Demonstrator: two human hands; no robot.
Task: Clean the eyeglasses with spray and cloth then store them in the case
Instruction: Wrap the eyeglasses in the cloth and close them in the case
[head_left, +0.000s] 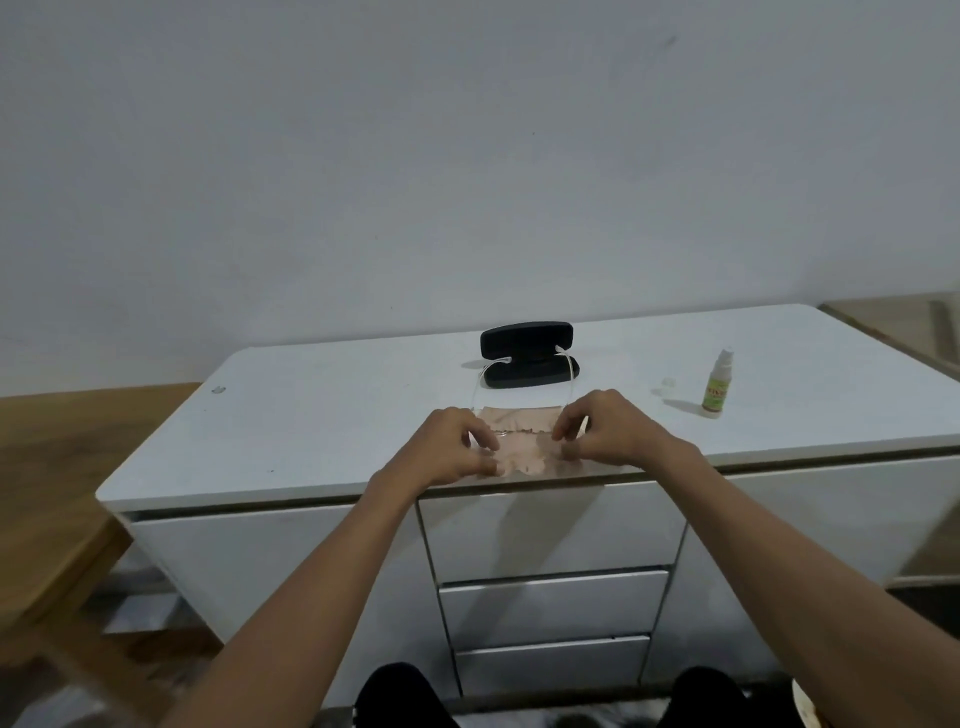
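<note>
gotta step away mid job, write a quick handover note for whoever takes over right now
Left hand and right hand: both pinch the pink cloth around the eyeglasses, temples pointing away, near the white table's front edge.
Black case: open, behind the hands.
Spray bottle: upright at right, its clear cap off beside it.
Done: wiping under way; spraying cannot be confirmed.
Left: finish wiping, fold the glasses, place in case, close it.
</note>
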